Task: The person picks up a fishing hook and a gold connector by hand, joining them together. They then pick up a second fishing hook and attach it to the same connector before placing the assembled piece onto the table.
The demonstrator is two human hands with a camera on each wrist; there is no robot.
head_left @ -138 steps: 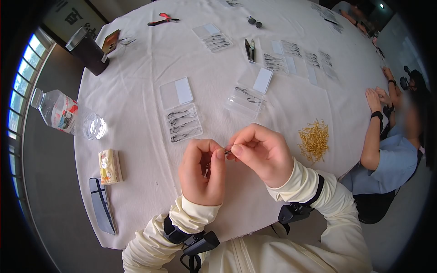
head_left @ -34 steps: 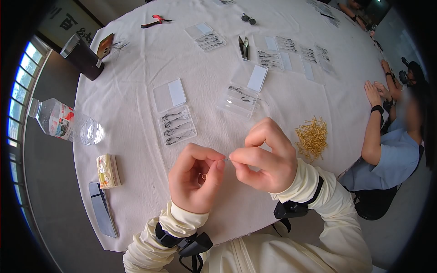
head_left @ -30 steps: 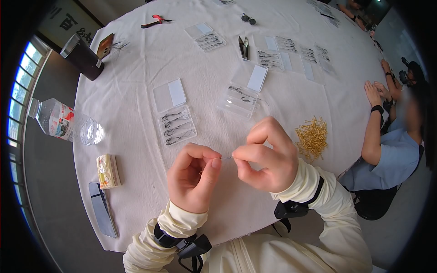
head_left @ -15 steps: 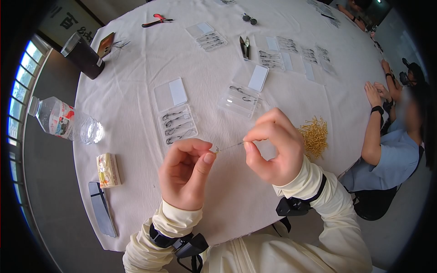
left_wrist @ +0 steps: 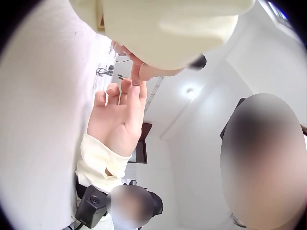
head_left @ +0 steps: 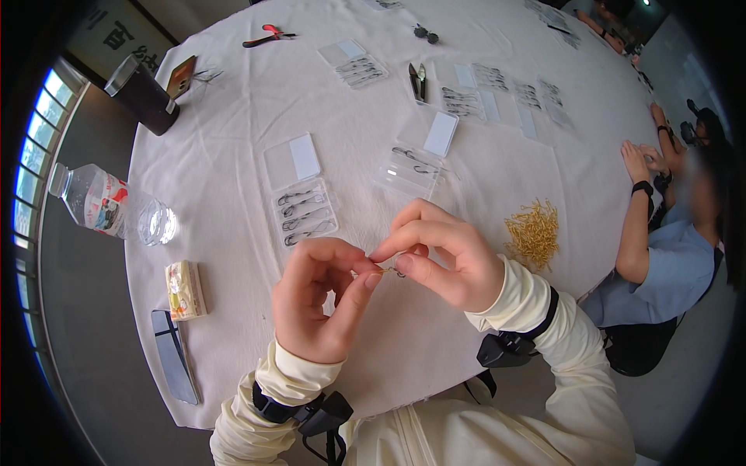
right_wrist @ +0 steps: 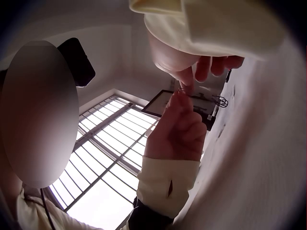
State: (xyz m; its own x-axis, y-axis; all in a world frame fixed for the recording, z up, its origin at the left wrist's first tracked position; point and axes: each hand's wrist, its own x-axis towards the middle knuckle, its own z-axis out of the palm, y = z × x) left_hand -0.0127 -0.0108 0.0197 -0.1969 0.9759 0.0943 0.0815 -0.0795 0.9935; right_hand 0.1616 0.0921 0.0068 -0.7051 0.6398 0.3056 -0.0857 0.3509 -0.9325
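Note:
In the head view the left hand (head_left: pixel 318 299) pinches a small gold-coloured piece (head_left: pixel 380 271) between thumb and forefinger. Close against it, the right hand (head_left: pixel 447 256) holds a small dark looped piece (head_left: pixel 400 272) at its thumb tip; the fingertips of both hands nearly meet. Fine detail where the two pieces come together is too small to tell. Behind the hands lies an open clear box (head_left: pixel 305 210) with several dark hooks, and right of it another clear box (head_left: pixel 409 172) with a few hooks. A pile of gold pieces (head_left: pixel 533 233) lies right of the right hand.
Along the left stand a bottle (head_left: pixel 106 203), a dark tumbler (head_left: pixel 143 96), a tissue pack (head_left: pixel 185 290) and a phone (head_left: pixel 176 357). Farther back lie red-handled pliers (head_left: pixel 269 36), small cutters (head_left: pixel 418 82) and more hook boxes. Another person (head_left: pixel 668 256) sits at the right edge.
The right hand drew away to the right with a thin strand stretched between the hands, then came back to the left hand. The gold piece now shows at the left fingertips.

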